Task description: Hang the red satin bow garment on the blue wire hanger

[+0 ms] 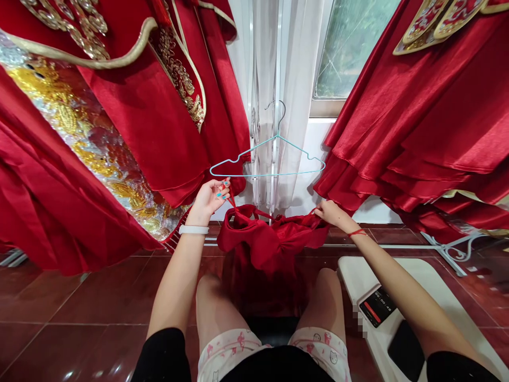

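In the head view, the left hand [212, 197] has its grip pinched narrow on a thin strap of a red dress [264, 239], just below the bar of a pale blue hanger [267, 174]; the right hand [333, 214] has its grip closed on the dress's other upper edge; the dress hangs between the two hands, below the hanger and in front of the knees; red garments with gold trim [143, 122] hang at the left, more red garments [429, 127] at the right; a phone [376, 306] lies on a white stool [421, 270] beneath the right forearm.
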Tool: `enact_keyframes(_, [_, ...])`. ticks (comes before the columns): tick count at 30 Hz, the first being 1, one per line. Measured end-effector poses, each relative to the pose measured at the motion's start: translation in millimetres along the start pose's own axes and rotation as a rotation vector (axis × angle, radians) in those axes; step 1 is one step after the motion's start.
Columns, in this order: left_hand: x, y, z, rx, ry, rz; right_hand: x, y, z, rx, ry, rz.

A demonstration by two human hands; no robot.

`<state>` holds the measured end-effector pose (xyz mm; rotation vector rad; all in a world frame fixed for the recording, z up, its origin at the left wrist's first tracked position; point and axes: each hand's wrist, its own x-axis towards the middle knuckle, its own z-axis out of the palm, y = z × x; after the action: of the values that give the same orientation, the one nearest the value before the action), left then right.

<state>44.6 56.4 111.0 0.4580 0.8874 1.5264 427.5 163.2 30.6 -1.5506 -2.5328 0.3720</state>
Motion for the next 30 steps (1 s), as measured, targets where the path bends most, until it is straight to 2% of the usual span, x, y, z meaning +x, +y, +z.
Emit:
enact_keyframes(3, [1, -3, 4.8, 0.006, -0.002, 0.008, 0, 10, 1, 0.312, 0.07, 0.01])
enact_keyframes(7, [2, -4, 6.5, 0.021, 0.002, -0.002, -3, 7, 2, 0.649, 0.297, 0.069])
enact_keyframes(9, [2, -2, 4.5, 0.031, 0.003, 0.02, -4, 0, -1, 0.731, 0.37, 0.109])
enact_keyframes(14, [2, 4, -4.6, 0.033, 0.023, 0.085, 5, -15, -15, 0.715, 0.567, 0.161])
enact_keyframes(16, [0, 5, -8.5, 0.032, 0.036, 0.094, 13, -20, -22, 0.91, 0.569, 0.223])
enact_keyframes(18, [-1, 4, -12.4, 0.056, 0.06, 0.106, 22, -24, -29, 1.183, 0.524, 0.291])
enact_keyframes(20, [-2, 1, -16.4, 0.094, 0.089, 0.137, 29, -26, -37, 1.365, 0.48, 0.321])
enact_keyframes(25, [3, -6, -26.8, 0.128, 0.191, 0.3, 34, -20, -49, 1.611, 0.462, 0.232])
enact_keyframes(30, [10, -10, -31.9, 0.096, 0.235, 0.385, 43, -19, -36, 1.839, 0.474, 0.255])
